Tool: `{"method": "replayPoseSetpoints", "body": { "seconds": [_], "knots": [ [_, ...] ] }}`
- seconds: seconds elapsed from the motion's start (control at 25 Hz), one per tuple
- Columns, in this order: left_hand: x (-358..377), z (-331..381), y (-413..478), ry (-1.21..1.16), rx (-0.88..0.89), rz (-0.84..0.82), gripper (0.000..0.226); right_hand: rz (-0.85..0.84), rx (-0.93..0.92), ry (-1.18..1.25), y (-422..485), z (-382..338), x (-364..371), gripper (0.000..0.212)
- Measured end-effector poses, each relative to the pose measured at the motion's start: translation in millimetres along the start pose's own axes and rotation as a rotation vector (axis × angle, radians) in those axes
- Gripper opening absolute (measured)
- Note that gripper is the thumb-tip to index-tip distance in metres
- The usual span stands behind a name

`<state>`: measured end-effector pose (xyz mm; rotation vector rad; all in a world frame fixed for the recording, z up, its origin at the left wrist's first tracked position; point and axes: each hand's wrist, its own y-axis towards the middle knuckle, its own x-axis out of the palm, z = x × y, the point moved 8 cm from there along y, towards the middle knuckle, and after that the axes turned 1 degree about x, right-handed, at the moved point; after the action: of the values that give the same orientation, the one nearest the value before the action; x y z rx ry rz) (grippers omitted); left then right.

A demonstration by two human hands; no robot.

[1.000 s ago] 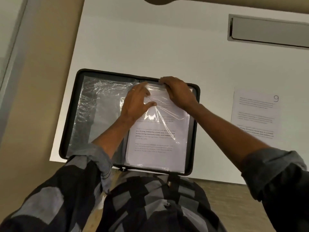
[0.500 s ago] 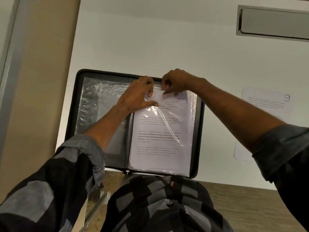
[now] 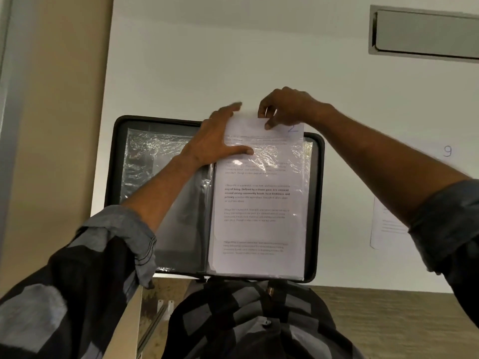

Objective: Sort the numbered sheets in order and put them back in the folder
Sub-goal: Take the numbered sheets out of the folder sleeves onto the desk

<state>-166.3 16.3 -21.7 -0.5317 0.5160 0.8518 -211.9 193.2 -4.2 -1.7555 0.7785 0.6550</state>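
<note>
Sheet 2 [image 3: 259,203] lies mostly inside the right-hand clear sleeve [image 3: 306,161] of the open folder [image 3: 112,177], long axis pointing away from the person, top edge jutting past the far rim. The right hand [image 3: 287,108] pinches that edge; the left hand [image 3: 215,142] presses spread flat on the sleeve.

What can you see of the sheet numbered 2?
The white printed paper sheet bears a blue 2 at its top right corner and grey text blocks, one partly bold. It lies mostly inside a crinkled clear plastic sleeve in the right half of the black zip folder, top sticking out. The right hand pinches its top edge; the left hand presses its upper left.
</note>
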Motion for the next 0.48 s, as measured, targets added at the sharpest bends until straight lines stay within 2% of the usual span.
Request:
{"method": "replayPoseSetpoints", "body": {
  "seconds": [0.08, 0.2, 0.28, 0.36, 0.48],
  "knots": [
    [-10.1, -13.0, 10.8, -0.154, -0.090, 0.099, 0.118, 0.085, 0.018, 0.041, 3.7, 7.5, -14.1, 0.031],
    [-30.5, -37.5, 22.6, -0.324, -0.254, 0.256, 0.103, 0.270, 0.044, 0.158, 8.9, 16.7, -42.9, 0.023],
    [-31.4, -48.1, 26.7, -0.482, -0.323, 0.213, 0.087, 0.391, 0.088, 0.232, 12.5, 24.5, -62.9, 0.021],
    [-26.5, -51.4, 31.5, -0.562, -0.313, 0.142, 0.072, 0.447, 0.125, 0.292, 16.4, 32.6, -72.7, 0.021],
    [-29.7, -56.3, 39.6, -0.638, -0.320, 0.209, 0.063, 0.536, 0.130, 0.518, 13.5, 47.3, -69.4, 0.038]
  ]
}}
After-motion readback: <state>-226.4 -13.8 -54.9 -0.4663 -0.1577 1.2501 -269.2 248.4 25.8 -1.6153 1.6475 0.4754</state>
